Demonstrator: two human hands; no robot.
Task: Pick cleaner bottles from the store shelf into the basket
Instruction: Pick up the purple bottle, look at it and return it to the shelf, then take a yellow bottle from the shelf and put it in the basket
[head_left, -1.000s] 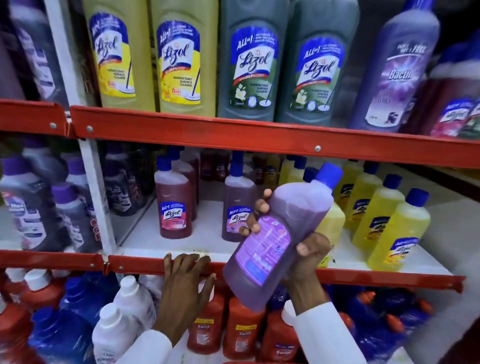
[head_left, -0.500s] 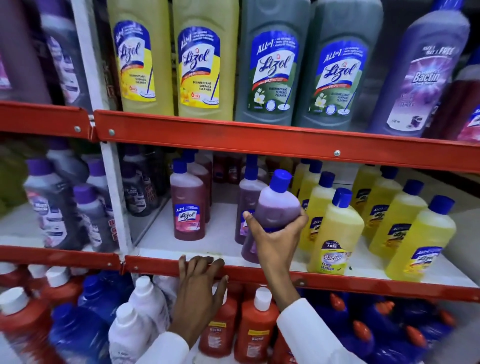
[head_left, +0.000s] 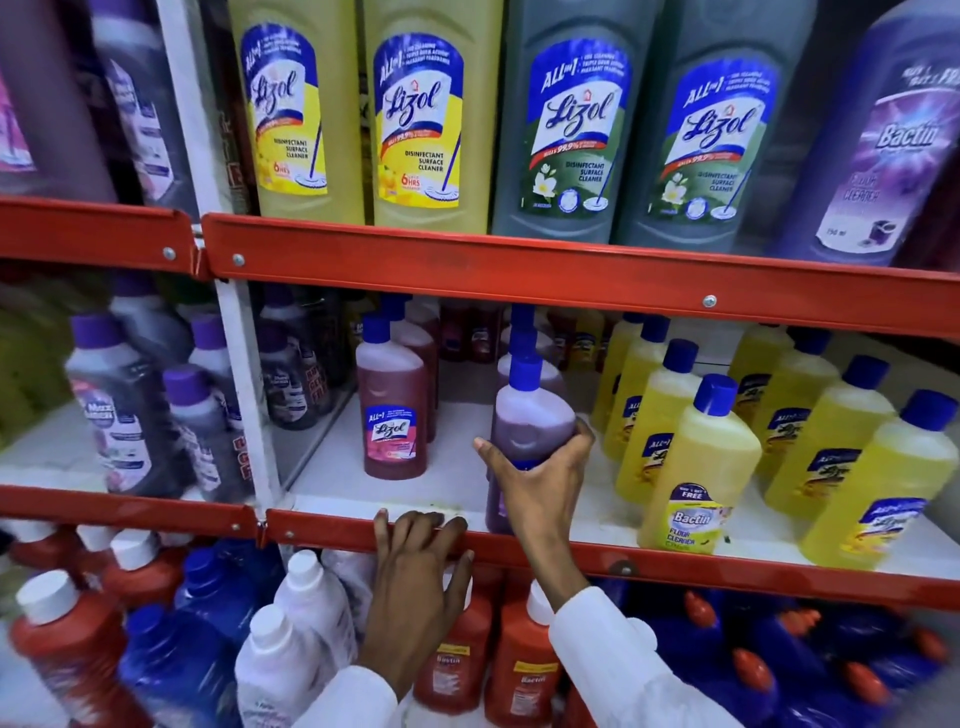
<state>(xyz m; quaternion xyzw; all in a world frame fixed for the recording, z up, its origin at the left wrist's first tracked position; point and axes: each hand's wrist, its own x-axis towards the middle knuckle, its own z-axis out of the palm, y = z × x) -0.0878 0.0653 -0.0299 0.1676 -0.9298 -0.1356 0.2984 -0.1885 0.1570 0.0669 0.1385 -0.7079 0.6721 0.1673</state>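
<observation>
A purple cleaner bottle (head_left: 527, 415) with a blue cap stands upright on the middle shelf (head_left: 363, 483), and my right hand (head_left: 540, 483) is wrapped around its lower body from the front. My left hand (head_left: 415, 571) rests with its fingers over the red front lip of that shelf (head_left: 675, 566), holding nothing. A dark red Lizol bottle (head_left: 393, 410) stands to the left of the purple one. Yellow bottles (head_left: 696, 467) with blue caps fill the shelf's right side. No basket is in view.
Large yellow and grey-green Lizol bottles (head_left: 426, 119) line the top shelf, with a purple Bactin bottle (head_left: 893, 140) at right. Red, white and blue bottles (head_left: 306, 613) crowd the bottom shelf. A white upright post (head_left: 244, 384) divides the shelving; purple-capped bottles (head_left: 124, 410) stand left of it.
My right hand has carried the purple bottle from a tilted position in front of the shelf back onto the middle shelf, upright. My left hand stayed on the shelf lip.
</observation>
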